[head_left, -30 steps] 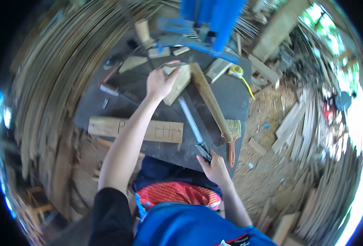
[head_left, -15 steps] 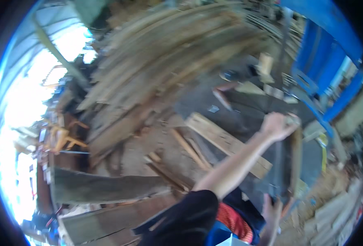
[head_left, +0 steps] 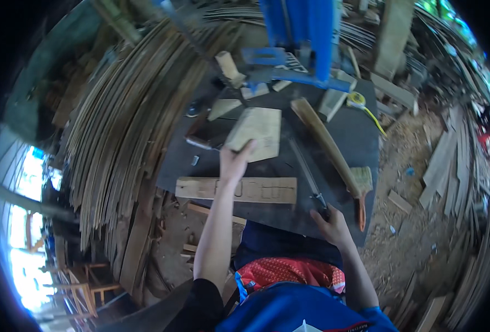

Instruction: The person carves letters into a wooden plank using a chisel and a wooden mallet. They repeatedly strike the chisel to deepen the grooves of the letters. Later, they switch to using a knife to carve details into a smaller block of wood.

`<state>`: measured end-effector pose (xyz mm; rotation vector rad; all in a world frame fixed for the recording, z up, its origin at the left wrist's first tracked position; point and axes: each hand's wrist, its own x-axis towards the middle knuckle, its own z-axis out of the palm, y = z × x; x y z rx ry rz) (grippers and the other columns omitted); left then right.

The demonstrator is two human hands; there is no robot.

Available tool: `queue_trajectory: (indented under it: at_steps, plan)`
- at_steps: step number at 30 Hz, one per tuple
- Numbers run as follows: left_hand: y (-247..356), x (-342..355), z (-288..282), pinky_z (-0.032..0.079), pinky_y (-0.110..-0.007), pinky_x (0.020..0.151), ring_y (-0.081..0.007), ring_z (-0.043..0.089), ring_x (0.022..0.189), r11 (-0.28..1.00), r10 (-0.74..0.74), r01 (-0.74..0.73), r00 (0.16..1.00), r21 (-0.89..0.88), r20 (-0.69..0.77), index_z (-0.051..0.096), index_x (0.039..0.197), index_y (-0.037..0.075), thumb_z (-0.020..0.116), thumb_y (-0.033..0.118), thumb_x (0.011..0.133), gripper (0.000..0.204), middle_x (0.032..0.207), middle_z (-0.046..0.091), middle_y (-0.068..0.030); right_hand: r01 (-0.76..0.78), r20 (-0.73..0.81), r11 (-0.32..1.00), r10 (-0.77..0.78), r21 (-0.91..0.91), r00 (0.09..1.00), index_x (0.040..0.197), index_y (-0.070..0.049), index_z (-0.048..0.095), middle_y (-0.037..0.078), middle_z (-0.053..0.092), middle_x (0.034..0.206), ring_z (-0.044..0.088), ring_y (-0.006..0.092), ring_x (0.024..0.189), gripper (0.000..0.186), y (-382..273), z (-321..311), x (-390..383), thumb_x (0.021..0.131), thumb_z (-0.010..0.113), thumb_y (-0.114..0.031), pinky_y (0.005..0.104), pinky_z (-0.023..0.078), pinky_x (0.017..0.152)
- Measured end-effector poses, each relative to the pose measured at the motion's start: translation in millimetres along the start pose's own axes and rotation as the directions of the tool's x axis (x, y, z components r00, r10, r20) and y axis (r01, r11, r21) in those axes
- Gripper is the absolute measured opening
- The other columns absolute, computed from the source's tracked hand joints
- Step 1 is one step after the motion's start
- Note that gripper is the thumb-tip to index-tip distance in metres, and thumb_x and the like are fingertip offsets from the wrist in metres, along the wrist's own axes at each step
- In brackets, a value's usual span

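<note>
My left hand [head_left: 236, 164] is closed on the near edge of a pale, flat, angular wooden block [head_left: 262, 133], with the thumb on top, above the dark tabletop. My right hand [head_left: 334, 226] sits at the table's near edge, its thumb and fingers closed round the black handle of a long thin metal tool [head_left: 305, 165] that points away to the far left. The tool's exact kind cannot be made out. Between me and the block lies a wooden plank [head_left: 280, 190] with rectangular pencil-like outlines. A long wooden strip [head_left: 329, 148] slants right of the tool, beside a brush [head_left: 362, 180] with an orange handle.
A blue machine frame [head_left: 295, 33] stands at the table's far side. A yellow tape measure [head_left: 356, 99], partly pulled out, lies at the far right. Offcuts and a brown-handled tool [head_left: 198, 135] lie on the left. Stacked boards [head_left: 129, 110] rise left of the table.
The view has swung round to the right and steadied. My left hand, earlier stretched out by the long strip, now holds the pale block nearer the table's middle. My right hand stays near the table's edge.
</note>
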<state>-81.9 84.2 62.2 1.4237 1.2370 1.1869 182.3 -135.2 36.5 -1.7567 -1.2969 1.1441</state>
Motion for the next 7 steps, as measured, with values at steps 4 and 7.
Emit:
queue_trajectory:
  at_steps: [4,7]
  plan:
    - [-7,-22,-1,0.054,-0.031,0.094,-0.0146,0.069,0.106,0.913,-0.124,0.084,0.99,-0.398,-0.074,0.068,0.128,-0.007,0.081,0.014,0.094,0.041,0.121,0.074,-0.0096,-0.012,-0.063,1.0,0.012,0.009,0.998,0.097,0.006,0.063,0.025,0.061,0.068,0.065,0.0367,0.065,0.041,2,-9,-14,0.096,0.073,-0.034,0.0473,0.046,0.063]
    - [-8,-46,-2,0.053,-0.034,0.102,-0.0191,0.067,0.116,0.787,-0.201,0.158,0.98,-0.597,-0.006,0.062,0.137,-0.006,0.081,0.013,0.093,0.051,0.131,0.07,-0.0118,-0.082,-0.032,0.994,0.08,-0.068,0.996,0.099,0.006,0.064,0.025,0.064,0.07,0.068,0.0387,0.067,0.043,-12,-15,-26,0.096,0.074,-0.036,0.0474,0.048,0.064]
